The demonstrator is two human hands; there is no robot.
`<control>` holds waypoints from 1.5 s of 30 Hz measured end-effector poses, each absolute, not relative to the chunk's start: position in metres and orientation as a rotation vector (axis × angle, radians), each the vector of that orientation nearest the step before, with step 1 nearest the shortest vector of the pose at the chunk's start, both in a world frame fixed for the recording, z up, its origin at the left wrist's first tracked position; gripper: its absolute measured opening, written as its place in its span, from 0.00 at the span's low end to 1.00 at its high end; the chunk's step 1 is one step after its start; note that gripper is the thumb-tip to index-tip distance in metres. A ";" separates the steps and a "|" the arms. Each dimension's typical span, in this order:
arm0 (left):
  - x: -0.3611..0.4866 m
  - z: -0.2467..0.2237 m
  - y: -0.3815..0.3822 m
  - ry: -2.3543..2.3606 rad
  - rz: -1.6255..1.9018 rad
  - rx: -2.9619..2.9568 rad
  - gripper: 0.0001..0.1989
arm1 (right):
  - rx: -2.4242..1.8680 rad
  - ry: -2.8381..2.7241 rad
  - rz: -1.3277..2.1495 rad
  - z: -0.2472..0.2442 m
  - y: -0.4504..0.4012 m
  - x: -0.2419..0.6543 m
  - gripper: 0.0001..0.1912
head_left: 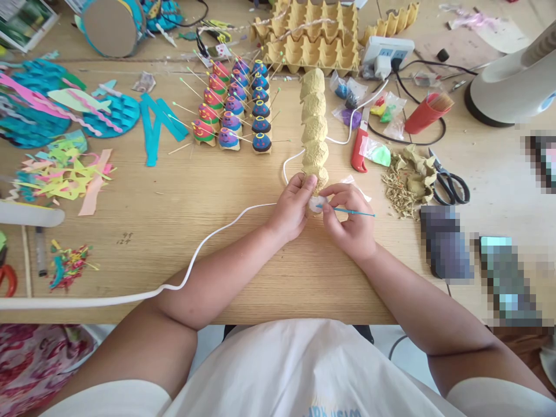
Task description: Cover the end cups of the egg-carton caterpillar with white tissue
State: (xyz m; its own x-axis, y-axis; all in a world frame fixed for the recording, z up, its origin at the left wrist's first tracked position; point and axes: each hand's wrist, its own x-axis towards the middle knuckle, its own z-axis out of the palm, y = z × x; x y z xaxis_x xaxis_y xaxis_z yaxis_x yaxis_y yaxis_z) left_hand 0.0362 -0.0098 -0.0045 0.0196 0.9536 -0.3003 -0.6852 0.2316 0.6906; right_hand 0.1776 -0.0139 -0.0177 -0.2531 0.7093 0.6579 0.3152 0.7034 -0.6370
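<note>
A strip of yellow-tan egg carton cups [313,128] lies lengthwise in front of me, pointing away. Its near end is gripped by my left hand [292,207], the thumb pressing on the last cup. At that end sits a small white lump [316,204], perhaps soft clay. My right hand [351,219] is closed round a thin blue stick [354,212], whose inner tip reaches the white lump. Beyond my left hand stand three painted egg carton strips, one red [214,97], one purple [232,105] and one blue [261,109], with thin sticks poking out of their cups.
A white cord [226,223] runs under my wrists. On the right lie a red-handled knife [360,149], black scissors [452,184], carton scraps [410,174] and a red cup of sticks [429,113]. Egg trays [310,55] stand behind; coloured paper scraps [65,179] lie left.
</note>
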 end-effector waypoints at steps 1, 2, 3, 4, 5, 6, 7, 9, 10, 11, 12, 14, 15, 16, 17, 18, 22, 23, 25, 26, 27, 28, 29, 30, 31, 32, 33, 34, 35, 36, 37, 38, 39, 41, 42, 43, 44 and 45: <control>0.036 -0.005 -0.010 0.831 1.327 0.403 0.18 | -0.809 -1.845 0.463 -0.018 -0.014 0.178 0.08; 0.036 -0.005 -0.010 0.832 1.326 0.402 0.18 | -0.814 -1.842 0.463 -0.018 -0.014 0.177 0.08; 0.036 -0.005 -0.010 0.836 1.325 0.399 0.19 | -0.816 -1.840 0.466 -0.018 -0.014 0.177 0.08; 0.036 -0.005 -0.010 0.840 1.322 0.395 0.19 | -0.812 -1.840 0.470 -0.018 -0.014 0.177 0.08; 0.036 -0.006 -0.010 0.841 1.322 0.392 0.19 | -0.807 -1.842 0.474 -0.018 -0.015 0.177 0.08; 0.036 -0.006 -0.010 0.837 1.324 0.389 0.19 | -0.803 -1.845 0.474 -0.018 -0.015 0.177 0.08; 0.036 -0.007 -0.010 0.828 1.327 0.391 0.19 | -0.801 -1.847 0.470 -0.018 -0.015 0.177 0.08; 0.036 -0.008 -0.009 0.802 1.339 0.403 0.19 | -0.802 -1.846 0.456 -0.018 -0.015 0.177 0.08; 0.036 -0.009 -0.009 0.789 1.344 0.413 0.19 | -0.803 -1.845 0.451 -0.019 -0.014 0.177 0.08; 0.036 -0.010 -0.008 0.781 1.346 0.422 0.19 | -0.803 -1.845 0.449 -0.019 -0.014 0.177 0.07; 0.036 -0.011 -0.008 0.778 1.347 0.429 0.19 | -0.802 -1.848 0.445 -0.019 -0.014 0.177 0.07; 0.036 -0.012 -0.008 0.790 1.345 0.432 0.19 | -0.796 -1.852 0.430 -0.020 -0.014 0.177 0.07; 0.036 -0.012 -0.008 0.797 1.342 0.430 0.19 | -0.794 -1.850 0.422 -0.020 -0.014 0.177 0.07; 0.036 -0.012 -0.008 0.803 1.341 0.427 0.19 | -0.791 -1.846 0.419 -0.020 -0.014 0.177 0.08; 0.036 -0.012 -0.008 0.807 1.339 0.425 0.20 | -0.787 -1.841 0.421 -0.019 -0.014 0.177 0.08; 0.036 -0.011 -0.008 0.810 1.338 0.424 0.19 | -0.782 -1.837 0.428 -0.019 -0.014 0.177 0.08; 0.036 -0.011 -0.008 0.821 1.333 0.425 0.19 | -0.777 -1.842 0.429 -0.020 -0.013 0.177 0.07; 0.036 -0.011 -0.008 0.824 1.332 0.425 0.19 | -0.782 -1.842 0.424 -0.021 -0.013 0.177 0.08; 0.036 -0.011 -0.007 0.824 1.333 0.425 0.19 | -0.787 -1.835 0.426 -0.021 -0.012 0.177 0.08; 0.036 -0.012 -0.007 0.823 1.334 0.426 0.19 | -0.784 -1.832 0.430 -0.022 -0.012 0.177 0.08; 0.036 -0.012 -0.007 0.822 1.337 0.426 0.19 | -0.779 -1.832 0.432 -0.022 -0.012 0.177 0.08; 0.036 -0.012 -0.007 0.821 1.341 0.427 0.19 | -0.774 -1.837 0.430 -0.022 -0.012 0.177 0.08; 0.036 -0.013 -0.007 0.820 1.345 0.429 0.19 | -0.773 -1.844 0.425 -0.022 -0.012 0.177 0.08; 0.036 -0.013 -0.007 0.820 1.347 0.431 0.19 | -0.776 -1.849 0.417 -0.021 -0.012 0.177 0.08; 0.036 -0.014 -0.007 0.818 1.347 0.434 0.19 | -0.783 -1.853 0.409 -0.021 -0.012 0.177 0.08; 0.036 -0.014 -0.007 0.815 1.348 0.437 0.19 | -0.790 -1.853 0.405 -0.021 -0.012 0.177 0.08; 0.036 -0.014 -0.007 0.809 1.349 0.438 0.18 | -0.795 -1.852 0.406 -0.020 -0.013 0.177 0.08; 0.036 -0.014 -0.007 0.802 1.351 0.439 0.18 | -0.796 -1.853 0.409 -0.020 -0.013 0.177 0.08; 0.036 -0.014 -0.007 0.797 1.355 0.439 0.18 | -0.792 -1.856 0.410 -0.020 -0.013 0.177 0.08; 0.036 -0.014 -0.007 0.795 1.358 0.438 0.18 | -0.786 -1.861 0.409 -0.020 -0.013 0.177 0.08; 0.036 -0.013 -0.007 0.798 1.357 0.437 0.18 | -0.781 -1.865 0.405 -0.020 -0.013 0.177 0.08; 0.036 -0.013 -0.007 0.805 1.351 0.436 0.18 | -0.780 -1.865 0.397 -0.020 -0.013 0.178 0.08; 0.036 -0.012 -0.007 0.815 1.343 0.435 0.18 | -0.783 -1.864 0.390 -0.020 -0.013 0.178 0.08; 0.036 -0.011 -0.007 0.837 1.332 0.432 0.18 | -0.793 -1.863 0.385 -0.020 -0.013 0.178 0.08; 0.037 -0.011 -0.007 0.843 1.331 0.430 0.18 | -0.795 -1.866 0.386 -0.020 -0.013 0.178 0.08; 0.037 -0.010 -0.008 0.845 1.334 0.429 0.18 | -0.793 -1.869 0.386 -0.020 -0.013 0.178 0.08; 0.037 -0.010 -0.008 0.842 1.337 0.429 0.19 | -0.791 -1.870 0.383 -0.020 -0.013 0.177 0.08; 0.037 -0.010 -0.008 0.835 1.339 0.430 0.19 | -0.791 -1.870 0.378 -0.020 -0.013 0.177 0.08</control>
State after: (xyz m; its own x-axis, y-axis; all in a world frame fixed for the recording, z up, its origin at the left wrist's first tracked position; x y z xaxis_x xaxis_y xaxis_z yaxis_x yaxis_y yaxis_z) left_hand 0.0366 -0.0079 -0.0102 0.0087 0.9598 -0.2805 -0.6739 0.2129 0.7075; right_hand 0.1773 -0.0132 -0.0204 -0.2583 0.6726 0.6935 0.3503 0.7342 -0.5816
